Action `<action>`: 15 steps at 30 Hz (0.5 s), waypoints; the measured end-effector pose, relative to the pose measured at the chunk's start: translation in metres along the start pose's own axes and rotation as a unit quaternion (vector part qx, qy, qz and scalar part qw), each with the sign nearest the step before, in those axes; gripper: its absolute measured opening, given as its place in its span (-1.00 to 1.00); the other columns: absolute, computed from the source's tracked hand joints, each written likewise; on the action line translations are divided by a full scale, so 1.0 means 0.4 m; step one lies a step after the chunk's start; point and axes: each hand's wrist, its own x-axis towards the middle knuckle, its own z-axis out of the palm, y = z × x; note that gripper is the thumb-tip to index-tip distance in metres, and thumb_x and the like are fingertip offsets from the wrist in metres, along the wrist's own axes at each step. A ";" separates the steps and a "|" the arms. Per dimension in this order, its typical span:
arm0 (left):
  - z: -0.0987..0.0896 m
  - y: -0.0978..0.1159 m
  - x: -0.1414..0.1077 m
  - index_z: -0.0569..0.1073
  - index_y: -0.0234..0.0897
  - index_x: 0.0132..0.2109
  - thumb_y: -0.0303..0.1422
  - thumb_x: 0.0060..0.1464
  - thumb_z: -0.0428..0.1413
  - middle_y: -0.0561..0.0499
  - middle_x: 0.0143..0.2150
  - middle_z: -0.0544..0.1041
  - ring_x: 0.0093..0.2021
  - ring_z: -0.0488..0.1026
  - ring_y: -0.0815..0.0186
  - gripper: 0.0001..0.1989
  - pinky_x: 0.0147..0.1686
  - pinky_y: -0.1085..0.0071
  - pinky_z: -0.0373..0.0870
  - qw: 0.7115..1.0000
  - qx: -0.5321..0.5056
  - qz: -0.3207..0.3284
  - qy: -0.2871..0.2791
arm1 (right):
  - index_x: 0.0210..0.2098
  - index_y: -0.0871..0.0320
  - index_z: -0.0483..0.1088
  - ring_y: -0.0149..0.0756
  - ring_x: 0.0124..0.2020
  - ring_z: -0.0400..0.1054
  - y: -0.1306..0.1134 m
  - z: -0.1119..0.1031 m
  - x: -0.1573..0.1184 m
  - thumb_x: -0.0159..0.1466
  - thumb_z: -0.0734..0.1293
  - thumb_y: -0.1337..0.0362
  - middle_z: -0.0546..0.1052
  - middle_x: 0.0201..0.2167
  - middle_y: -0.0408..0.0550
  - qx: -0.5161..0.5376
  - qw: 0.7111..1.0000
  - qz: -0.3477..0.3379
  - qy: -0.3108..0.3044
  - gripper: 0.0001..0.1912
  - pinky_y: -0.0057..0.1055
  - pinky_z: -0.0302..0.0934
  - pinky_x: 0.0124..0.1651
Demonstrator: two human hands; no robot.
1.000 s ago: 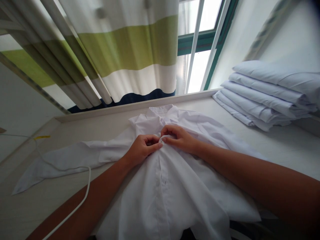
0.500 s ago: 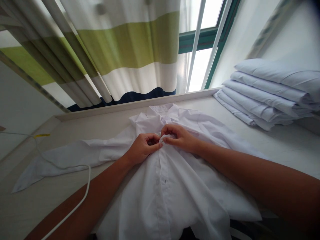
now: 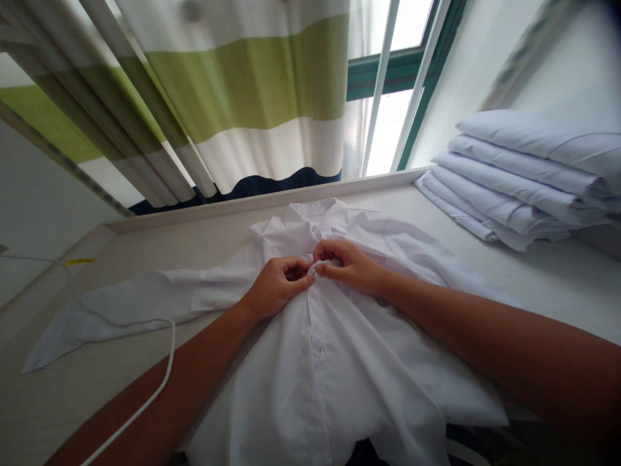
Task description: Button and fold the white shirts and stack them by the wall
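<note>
A white shirt [image 3: 359, 362] lies front up, its collar toward the window and its hem at the near edge. One sleeve stretches out to the left. At the middle of the front strip, my left hand [image 3: 280, 285] pinches the cloth between thumb and fingers. Close against it on the right, my right hand [image 3: 347, 264] is closed on a raised fold of the same strip. The fingertips of both hands nearly meet. Any button between them is hidden. A buttonhole slit shows lower down the strip.
Folded white garments [image 3: 524, 178] are stacked at the right back. A white cable [image 3: 169, 362] crosses the left sleeve and passes over my left forearm. Behind the raised table edge [image 3: 272, 202] hang striped curtains [image 3: 257, 84] beside a barred window.
The view has shifted very slightly. Both hands keep their hold on the shirt front at nearly the same place.
</note>
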 end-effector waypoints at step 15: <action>-0.001 -0.004 0.001 0.60 -0.34 -0.21 -0.28 0.04 0.32 0.05 -0.31 0.53 -0.32 0.38 0.39 -0.78 -0.27 0.47 0.29 1.000 -0.003 0.007 0.001 | -0.32 0.14 0.40 -0.33 -0.32 0.26 0.004 -0.001 0.000 0.20 0.34 0.30 0.45 -0.36 -0.17 0.000 1.000 -0.001 -0.005 -0.94 -0.39 0.13 -0.21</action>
